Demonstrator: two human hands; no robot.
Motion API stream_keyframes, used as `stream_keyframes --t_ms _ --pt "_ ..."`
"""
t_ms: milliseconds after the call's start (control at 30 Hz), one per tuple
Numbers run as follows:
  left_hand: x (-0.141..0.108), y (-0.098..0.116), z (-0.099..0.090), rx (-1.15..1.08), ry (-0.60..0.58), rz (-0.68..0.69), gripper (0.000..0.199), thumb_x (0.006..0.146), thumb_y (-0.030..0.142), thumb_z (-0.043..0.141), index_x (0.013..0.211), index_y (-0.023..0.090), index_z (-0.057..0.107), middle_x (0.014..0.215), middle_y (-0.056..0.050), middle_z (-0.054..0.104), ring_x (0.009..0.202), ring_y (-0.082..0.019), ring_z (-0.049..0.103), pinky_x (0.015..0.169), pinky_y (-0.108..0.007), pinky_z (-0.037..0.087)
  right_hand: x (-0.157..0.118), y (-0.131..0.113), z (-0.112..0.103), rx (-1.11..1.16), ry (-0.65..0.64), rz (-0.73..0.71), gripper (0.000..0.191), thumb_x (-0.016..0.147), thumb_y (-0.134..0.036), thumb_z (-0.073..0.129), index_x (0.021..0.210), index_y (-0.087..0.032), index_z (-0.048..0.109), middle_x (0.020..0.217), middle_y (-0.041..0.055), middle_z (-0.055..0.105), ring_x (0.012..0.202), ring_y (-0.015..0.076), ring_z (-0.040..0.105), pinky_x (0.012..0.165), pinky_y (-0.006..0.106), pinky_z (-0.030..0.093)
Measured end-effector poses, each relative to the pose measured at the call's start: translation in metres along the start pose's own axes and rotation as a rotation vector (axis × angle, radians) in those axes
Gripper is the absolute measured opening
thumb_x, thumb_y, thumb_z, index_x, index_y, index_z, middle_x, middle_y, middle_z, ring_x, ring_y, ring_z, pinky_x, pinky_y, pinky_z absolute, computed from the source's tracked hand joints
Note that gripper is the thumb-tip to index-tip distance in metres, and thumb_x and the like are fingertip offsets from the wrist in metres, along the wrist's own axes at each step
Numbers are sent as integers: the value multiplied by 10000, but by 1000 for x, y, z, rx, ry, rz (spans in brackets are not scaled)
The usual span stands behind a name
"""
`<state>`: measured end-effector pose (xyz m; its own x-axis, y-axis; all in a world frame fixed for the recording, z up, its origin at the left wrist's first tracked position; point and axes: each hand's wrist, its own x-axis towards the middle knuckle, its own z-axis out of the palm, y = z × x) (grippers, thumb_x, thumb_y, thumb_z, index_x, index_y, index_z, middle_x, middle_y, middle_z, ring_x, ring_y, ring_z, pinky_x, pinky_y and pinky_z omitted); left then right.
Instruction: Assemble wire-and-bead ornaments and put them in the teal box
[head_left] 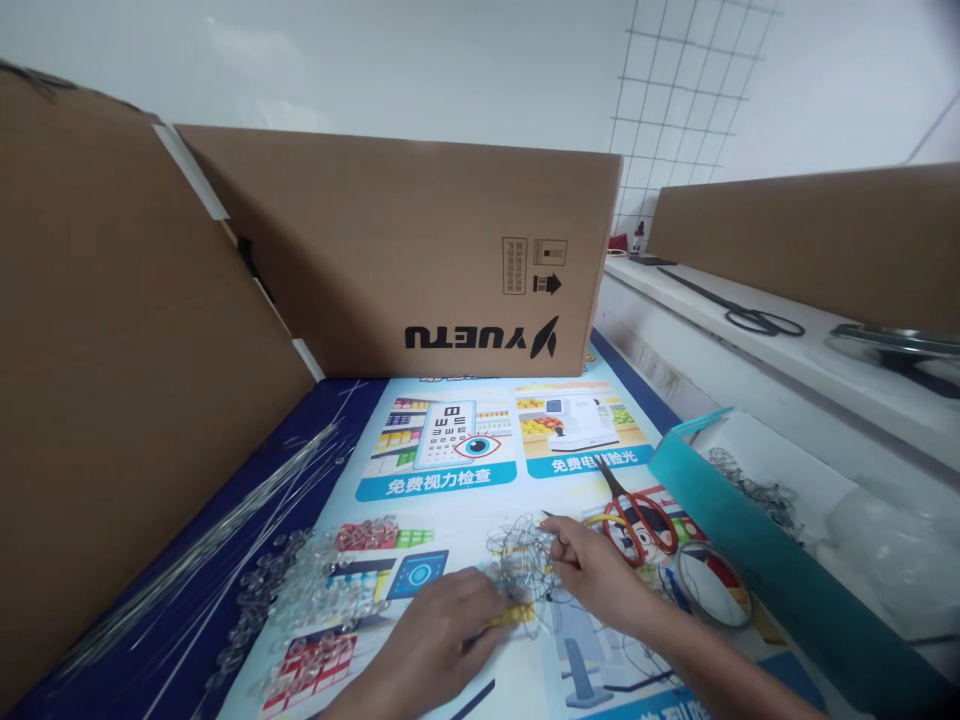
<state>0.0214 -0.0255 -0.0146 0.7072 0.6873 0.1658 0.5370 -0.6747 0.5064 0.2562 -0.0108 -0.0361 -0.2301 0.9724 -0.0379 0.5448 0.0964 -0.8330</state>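
From the wearer's head, the single view looks forward and down, taking in the left hand (450, 635) and right hand (596, 570) close up at lower centre, the YUETU cardboard panel (390, 250) farther off at upper centre, and pale wall (420, 60) along the top.

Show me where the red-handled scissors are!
In the head view, the red-handled scissors lie right of centre on the printed sheet, between the right hand and the teal box.
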Motion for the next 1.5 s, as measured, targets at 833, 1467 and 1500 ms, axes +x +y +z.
stream_keyframes --t_ms 833,1467,1500 --pt "-6 -16 26 -74 129 -61 462 834 195 522 1256 304 366 905 -8 673 821 -208 607 729 -308 422 -40 -40 -15 -409 88 -64 247 803 -168 476 1016 -239 579 951 46 596 756 185 577 678 284 441" --pt "13 9 21 -132 370 -425 221 732 254 601 909 237 469 823 -2 571 762 -207 555 653 -283 367 -43 -46 13 -507 231 -170 331 794 -172 505 1121 -217 485 1073 101 513 952 252 546 799 399 481" --pt "15 11 22 -130 395 -416 237 728 246 599 920 229 462 872 -18 563 807 -218 547 679 -294 375 -41 -47 15 -508 249 -190 355 789 -157 501 1138 -211 471 1104 109 501 995 258 530 824 404 477"
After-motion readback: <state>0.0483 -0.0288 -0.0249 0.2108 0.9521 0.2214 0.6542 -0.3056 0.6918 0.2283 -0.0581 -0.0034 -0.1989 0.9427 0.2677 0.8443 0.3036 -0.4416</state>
